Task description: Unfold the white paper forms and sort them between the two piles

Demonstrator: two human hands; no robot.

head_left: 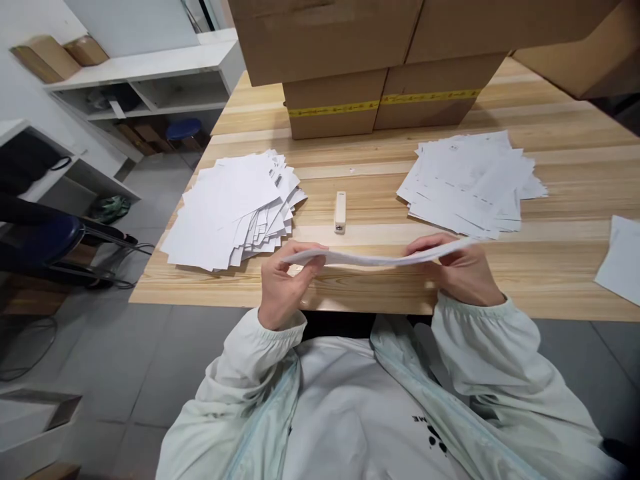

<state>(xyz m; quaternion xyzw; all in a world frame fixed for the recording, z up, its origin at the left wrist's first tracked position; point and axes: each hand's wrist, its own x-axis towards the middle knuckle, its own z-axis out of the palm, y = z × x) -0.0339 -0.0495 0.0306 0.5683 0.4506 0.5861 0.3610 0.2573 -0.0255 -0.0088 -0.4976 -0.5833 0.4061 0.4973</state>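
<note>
Between my two hands a thin stack of white paper sheets (370, 259) is held nearly edge-on, just above the near table edge. My left hand (287, 280) pinches its left end, thumb below and fingers on top. At the other end, my right hand (457, 270) grips the sheets, some of its fingers showing behind them. Beyond the paper, a small cream stapler (341, 212) lies on the table. A fanned, untidy pile of white papers (225, 207) sits to the left. Another pile of printed sheets (467, 180) lies to the right.
Stacked cardboard boxes (335, 103) with yellow tape stand at the back of the wooden table (360, 167). A few more sheets (623, 260) lie at the far right edge. White shelving (165, 65) and blue stools (53, 240) are on the left.
</note>
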